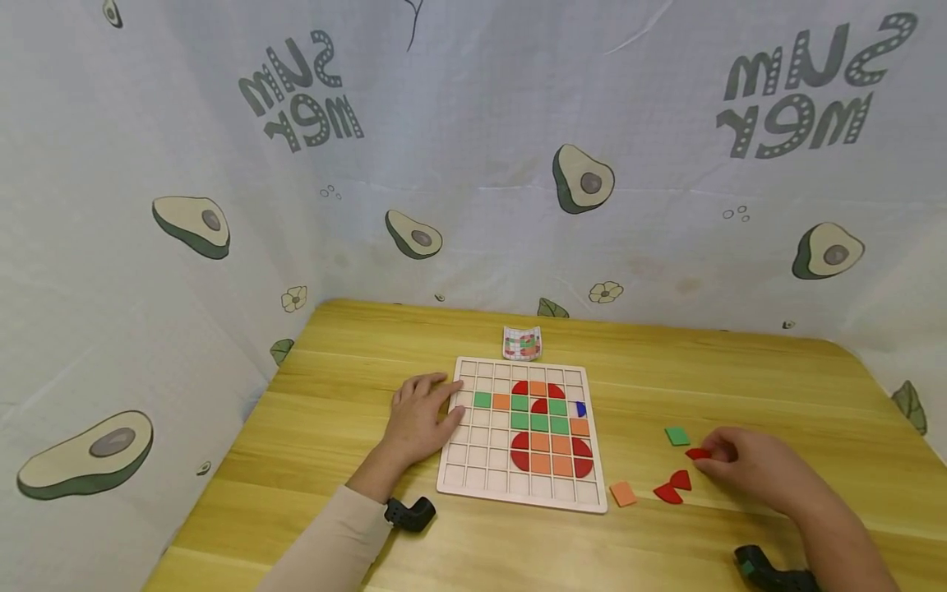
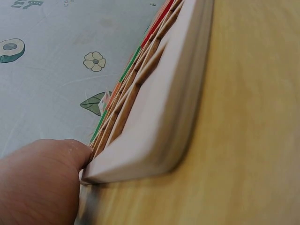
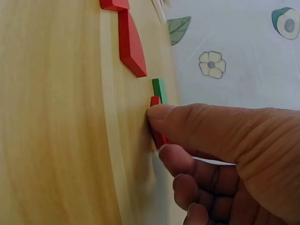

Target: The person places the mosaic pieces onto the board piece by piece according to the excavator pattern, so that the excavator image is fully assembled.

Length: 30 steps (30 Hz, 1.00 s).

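My left hand [image 1: 420, 418] rests at the left edge of a pale wooden grid board [image 1: 473, 478], its thumb and fingertips touching the rim. In the board's squares lie green and orange square tiles, red quarter-round tiles and a blue piece [image 1: 580, 409]. To the right of the board, my right hand [image 1: 755, 464] pinches a red quarter-round tile [image 3: 155, 101] between thumb and fingers, close over the table. Near that hand lie a green square tile [image 1: 676, 436], two red quarter-round tiles [image 1: 668, 493] and an orange square tile [image 1: 623, 493].
A small patterned card [image 1: 522, 344] stands behind the board's far edge. The yellow wooden table [image 1: 385, 345] meets a white curtain [image 1: 473, 148] printed with avocados. Black wrist devices [image 1: 411, 515] sit on both wrists.
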Each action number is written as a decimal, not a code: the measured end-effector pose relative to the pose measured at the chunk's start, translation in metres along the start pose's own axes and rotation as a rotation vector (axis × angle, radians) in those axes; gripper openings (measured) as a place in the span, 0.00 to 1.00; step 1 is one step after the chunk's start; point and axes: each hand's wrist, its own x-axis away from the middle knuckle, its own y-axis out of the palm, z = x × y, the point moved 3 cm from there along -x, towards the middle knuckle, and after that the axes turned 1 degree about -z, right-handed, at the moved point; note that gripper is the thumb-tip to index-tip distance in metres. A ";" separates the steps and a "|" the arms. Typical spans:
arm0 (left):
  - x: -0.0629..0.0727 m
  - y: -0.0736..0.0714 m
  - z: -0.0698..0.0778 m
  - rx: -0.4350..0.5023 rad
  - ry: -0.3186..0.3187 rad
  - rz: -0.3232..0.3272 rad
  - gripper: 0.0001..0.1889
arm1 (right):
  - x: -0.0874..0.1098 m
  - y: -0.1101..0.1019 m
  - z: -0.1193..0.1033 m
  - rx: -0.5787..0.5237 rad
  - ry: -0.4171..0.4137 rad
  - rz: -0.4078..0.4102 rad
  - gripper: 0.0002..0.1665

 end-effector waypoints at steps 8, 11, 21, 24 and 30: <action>0.000 0.001 0.000 -0.001 0.006 0.004 0.24 | -0.002 -0.001 -0.020 0.022 -0.026 0.035 0.16; 0.000 0.000 0.000 0.002 0.004 0.002 0.24 | -0.003 -0.001 -0.033 0.017 -0.040 0.042 0.17; 0.000 0.000 -0.002 0.011 -0.001 0.000 0.24 | -0.016 0.004 -0.078 -0.007 -0.031 0.041 0.17; 0.000 0.000 -0.002 0.014 0.001 -0.001 0.24 | -0.020 0.008 -0.091 -0.007 -0.043 0.040 0.17; 0.000 -0.001 -0.001 0.015 -0.001 -0.001 0.24 | -0.026 0.013 -0.112 -0.002 -0.098 0.049 0.14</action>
